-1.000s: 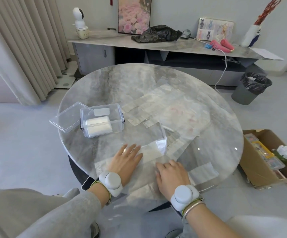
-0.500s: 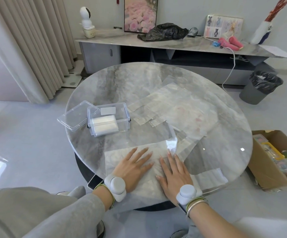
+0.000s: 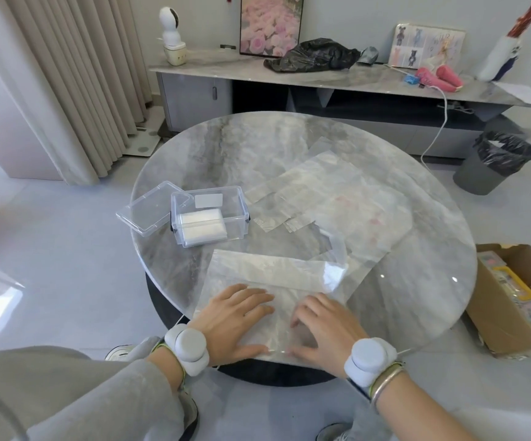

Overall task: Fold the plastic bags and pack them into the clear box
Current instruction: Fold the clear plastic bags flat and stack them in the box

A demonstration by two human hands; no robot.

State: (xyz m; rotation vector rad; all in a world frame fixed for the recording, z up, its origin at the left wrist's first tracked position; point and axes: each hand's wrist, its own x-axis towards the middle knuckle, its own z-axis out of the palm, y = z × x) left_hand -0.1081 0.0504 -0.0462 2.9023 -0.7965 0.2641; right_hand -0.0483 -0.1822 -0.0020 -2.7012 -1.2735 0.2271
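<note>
Round marble table (image 3: 194, 154) is swallowing the edges of the clear plastic bag (image 3: 258, 275); left hand (image 3: 238, 316) and right hand (image 3: 324, 326) are pressing it flat, each grip apart, fingers loosely spread.

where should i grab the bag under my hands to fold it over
Probably its near edge, pinched from your side. The bag lies flat on the table, so its middle gives nothing to pinch, but that edge sits at the table's rim, close by the thumbs of the left hand and right hand. Thumbs could slip under there.
</note>
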